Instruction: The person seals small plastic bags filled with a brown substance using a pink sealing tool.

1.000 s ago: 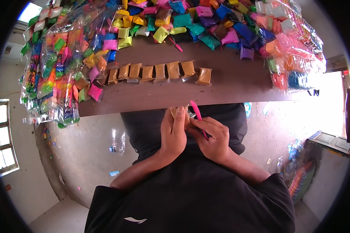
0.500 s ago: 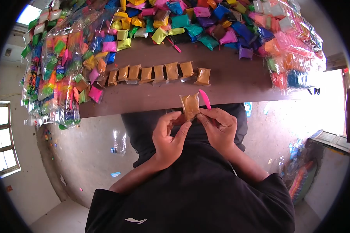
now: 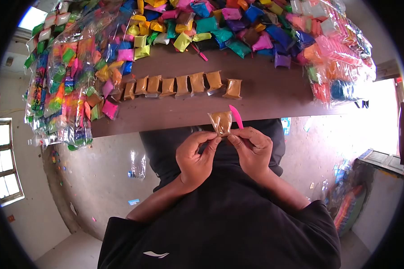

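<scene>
Just off the table's front edge, a small brown packet in clear plastic wrap (image 3: 221, 122) is held up between both hands. My left hand (image 3: 195, 154) pinches its lower left corner with thumb and forefinger. The lower right corner is in the pinch of my right hand (image 3: 254, 150). A bright pink plastic tool, shaped like a small knife (image 3: 235, 117), sticks up from the right hand's fingers; its lower end is hidden. On the table beyond lies a row of similar brown packets (image 3: 182, 85), side by side.
Colourful small packets (image 3: 206, 24) are heaped along the back of the dark table (image 3: 274, 96). Clear bags of packets stand at the left (image 3: 72, 85) and right (image 3: 336, 58). Another pink tool (image 3: 203, 56) lies near the heap. Plastic scraps (image 3: 138, 166) litter the floor.
My left forefinger has come down onto the packet's lower edge beside the thumb. The packet has tipped slightly and its lower edge is now pinched from both sides.
</scene>
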Action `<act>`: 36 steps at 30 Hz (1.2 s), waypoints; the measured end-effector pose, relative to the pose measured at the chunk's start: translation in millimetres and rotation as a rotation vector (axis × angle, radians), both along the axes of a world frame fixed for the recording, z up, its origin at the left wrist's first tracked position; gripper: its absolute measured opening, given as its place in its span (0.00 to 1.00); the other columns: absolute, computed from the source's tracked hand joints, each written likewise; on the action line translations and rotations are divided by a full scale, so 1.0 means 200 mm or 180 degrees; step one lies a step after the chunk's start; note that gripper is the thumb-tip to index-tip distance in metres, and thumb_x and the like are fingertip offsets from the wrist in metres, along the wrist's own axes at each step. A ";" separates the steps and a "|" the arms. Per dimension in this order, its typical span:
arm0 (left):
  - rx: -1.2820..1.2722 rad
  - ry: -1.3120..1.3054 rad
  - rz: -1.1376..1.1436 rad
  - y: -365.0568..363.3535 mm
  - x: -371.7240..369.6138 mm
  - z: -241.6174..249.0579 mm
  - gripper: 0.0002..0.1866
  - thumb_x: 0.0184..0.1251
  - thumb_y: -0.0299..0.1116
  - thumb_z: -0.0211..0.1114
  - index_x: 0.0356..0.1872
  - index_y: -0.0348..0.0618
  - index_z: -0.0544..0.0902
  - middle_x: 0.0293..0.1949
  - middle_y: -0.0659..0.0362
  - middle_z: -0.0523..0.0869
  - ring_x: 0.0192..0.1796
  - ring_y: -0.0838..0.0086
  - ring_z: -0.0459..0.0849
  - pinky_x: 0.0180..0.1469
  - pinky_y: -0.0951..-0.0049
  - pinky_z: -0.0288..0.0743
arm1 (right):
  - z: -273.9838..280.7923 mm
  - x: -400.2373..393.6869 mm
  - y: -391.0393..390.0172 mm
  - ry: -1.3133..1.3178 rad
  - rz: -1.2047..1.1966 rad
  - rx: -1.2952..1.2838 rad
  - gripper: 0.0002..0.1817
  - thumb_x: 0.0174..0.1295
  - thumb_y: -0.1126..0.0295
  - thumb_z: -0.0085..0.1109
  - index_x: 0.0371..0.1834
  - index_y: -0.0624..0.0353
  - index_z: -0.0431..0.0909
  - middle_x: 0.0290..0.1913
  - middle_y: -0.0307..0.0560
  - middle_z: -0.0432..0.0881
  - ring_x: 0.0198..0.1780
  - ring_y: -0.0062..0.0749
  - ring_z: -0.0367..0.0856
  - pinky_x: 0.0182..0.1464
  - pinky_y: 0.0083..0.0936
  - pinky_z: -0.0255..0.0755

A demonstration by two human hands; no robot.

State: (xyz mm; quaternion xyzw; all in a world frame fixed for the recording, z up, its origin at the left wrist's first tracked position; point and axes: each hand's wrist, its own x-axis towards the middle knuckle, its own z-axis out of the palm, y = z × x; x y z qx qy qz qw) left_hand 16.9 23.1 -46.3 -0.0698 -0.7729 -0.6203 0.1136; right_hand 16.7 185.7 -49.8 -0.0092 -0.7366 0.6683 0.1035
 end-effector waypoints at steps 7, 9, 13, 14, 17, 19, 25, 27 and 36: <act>0.1611 -0.1165 -0.0228 0.02 0.00 0.02 0.09 0.71 0.20 0.72 0.48 0.31 0.84 0.38 0.58 0.89 0.39 0.84 0.85 0.39 0.83 0.78 | -0.04 -0.01 0.03 0.0181 -0.0041 0.0253 0.04 0.62 0.81 0.72 0.39 0.64 0.89 0.30 0.45 0.87 0.31 0.23 0.85 0.34 0.20 0.74; 0.0838 -0.0905 -0.0271 0.00 0.02 -0.01 0.13 0.71 0.18 0.72 0.52 0.30 0.81 0.41 0.58 0.89 0.40 0.84 0.85 0.39 0.83 0.80 | -0.04 0.00 0.03 0.0047 -0.0026 0.0105 0.04 0.62 0.81 0.72 0.39 0.64 0.89 0.31 0.45 0.87 0.32 0.23 0.85 0.35 0.20 0.75; 0.0767 -0.0951 -0.0419 0.00 0.02 0.01 0.14 0.71 0.17 0.70 0.55 0.29 0.80 0.48 0.53 0.90 0.52 0.75 0.89 0.56 0.77 0.84 | -0.03 0.00 0.02 0.0037 -0.0039 0.0005 0.04 0.62 0.81 0.72 0.39 0.64 0.88 0.32 0.45 0.88 0.33 0.23 0.85 0.36 0.20 0.76; 0.1098 -0.1020 -0.0350 0.01 0.01 0.02 0.14 0.71 0.17 0.70 0.54 0.29 0.80 0.49 0.52 0.90 0.53 0.74 0.89 0.57 0.76 0.84 | -0.02 0.00 0.02 0.0048 -0.0030 0.0110 0.05 0.62 0.81 0.72 0.40 0.64 0.88 0.33 0.46 0.88 0.33 0.24 0.85 0.36 0.21 0.76; 0.1552 -0.1112 -0.0296 0.02 -0.01 0.02 0.13 0.70 0.16 0.71 0.53 0.29 0.80 0.49 0.51 0.90 0.54 0.72 0.89 0.59 0.74 0.84 | -0.03 0.00 0.02 0.0122 0.0035 0.0264 0.04 0.64 0.82 0.71 0.41 0.66 0.87 0.35 0.46 0.88 0.34 0.23 0.85 0.38 0.20 0.76; 0.1676 -0.1129 -0.0297 0.01 -0.01 0.01 0.13 0.70 0.16 0.71 0.53 0.29 0.81 0.49 0.51 0.90 0.54 0.72 0.89 0.58 0.74 0.84 | -0.06 0.01 0.02 0.0189 0.0108 0.0311 0.04 0.66 0.83 0.69 0.42 0.68 0.86 0.36 0.45 0.88 0.36 0.21 0.84 0.40 0.18 0.76; 0.1303 -0.0839 -0.0395 0.02 0.02 -0.03 0.11 0.70 0.17 0.72 0.51 0.30 0.83 0.49 0.51 0.90 0.51 0.74 0.90 0.57 0.74 0.84 | -0.08 0.03 0.01 0.0062 0.0099 0.0356 0.05 0.65 0.83 0.69 0.41 0.67 0.84 0.34 0.44 0.86 0.34 0.18 0.80 0.37 0.18 0.73; 0.0832 -0.0535 0.0007 0.04 0.01 -0.01 0.11 0.68 0.18 0.74 0.50 0.30 0.85 0.47 0.51 0.92 0.47 0.75 0.91 0.52 0.75 0.85 | -0.04 0.01 0.02 0.0030 0.0053 0.0454 0.07 0.61 0.80 0.74 0.39 0.64 0.84 0.30 0.49 0.85 0.28 0.30 0.82 0.33 0.24 0.73; 0.0085 -0.0114 -0.0335 -0.01 -0.05 0.00 0.08 0.66 0.16 0.74 0.44 0.30 0.88 0.41 0.53 0.91 0.42 0.74 0.89 0.45 0.77 0.82 | -0.02 -0.06 0.12 0.0421 0.0480 0.0880 0.09 0.56 0.85 0.71 0.38 0.64 0.83 0.30 0.51 0.83 0.29 0.40 0.83 0.33 0.29 0.74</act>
